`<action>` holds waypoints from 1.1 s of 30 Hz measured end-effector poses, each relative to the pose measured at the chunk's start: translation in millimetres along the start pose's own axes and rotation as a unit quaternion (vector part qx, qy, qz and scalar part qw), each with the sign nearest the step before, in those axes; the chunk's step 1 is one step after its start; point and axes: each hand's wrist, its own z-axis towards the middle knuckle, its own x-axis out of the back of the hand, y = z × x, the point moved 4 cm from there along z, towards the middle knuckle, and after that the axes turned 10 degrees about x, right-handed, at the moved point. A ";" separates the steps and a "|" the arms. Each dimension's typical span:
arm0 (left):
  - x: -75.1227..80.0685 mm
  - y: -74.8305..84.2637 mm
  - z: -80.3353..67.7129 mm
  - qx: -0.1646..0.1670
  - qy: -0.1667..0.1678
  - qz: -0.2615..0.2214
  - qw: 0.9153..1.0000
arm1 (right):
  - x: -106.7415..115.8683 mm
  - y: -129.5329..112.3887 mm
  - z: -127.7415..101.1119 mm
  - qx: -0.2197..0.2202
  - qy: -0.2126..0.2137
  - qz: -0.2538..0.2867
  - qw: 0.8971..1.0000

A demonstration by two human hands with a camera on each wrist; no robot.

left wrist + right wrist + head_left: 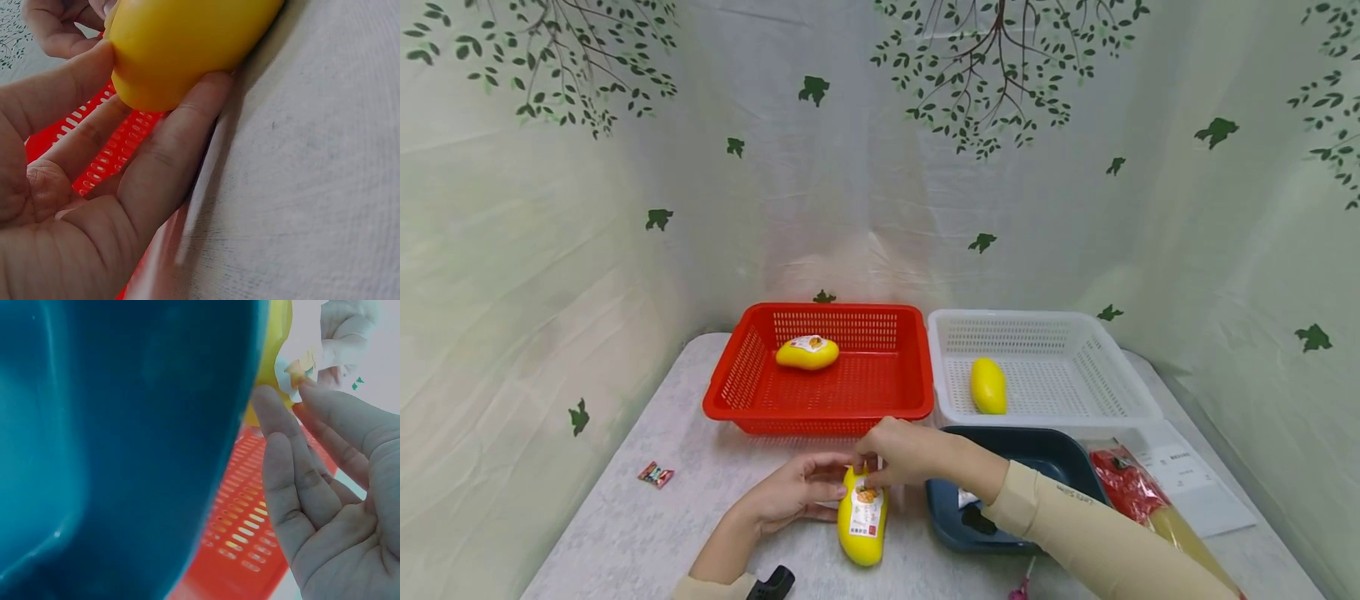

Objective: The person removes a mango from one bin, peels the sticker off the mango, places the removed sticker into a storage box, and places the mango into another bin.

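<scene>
Evidently, both hands grip the labelled mango, hiding its tip; a sleeve partly covers the blue tray.

Head view: soft, diffuse light is reaching the red perforated plastic basket; behind it, the pale fabric backdrop printed with green leaves is glowing mildly, its folds shading faintly. Left wrist view: dimmer; a soft shadow is running along the pale grey tabletop, right of the basket, below the smooth yellow oblong fruit. Right wrist view: colours are running cool; left of the basket, the glossy blue tray is blurring and catching small glints; above the basket, highlights are washing out.
</scene>
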 end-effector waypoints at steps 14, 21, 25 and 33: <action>14.9 0.9 -7.8 -0.004 0.047 -0.014 0.999 | 9.0 -5.2 29.3 -0.026 -0.039 0.001 0.999; 21.9 -1.4 -9.8 0.006 0.076 -0.017 0.997 | 11.3 -5.8 34.1 -0.046 -0.047 0.018 0.998; 23.0 -1.6 -10.5 0.008 0.076 -0.017 0.997 | 11.6 -6.1 34.1 -0.051 -0.045 0.024 0.997; 23.7 -1.3 -9.9 0.006 0.077 -0.020 0.997 | 13.2 -9.9 32.3 -0.057 -0.050 0.033 0.997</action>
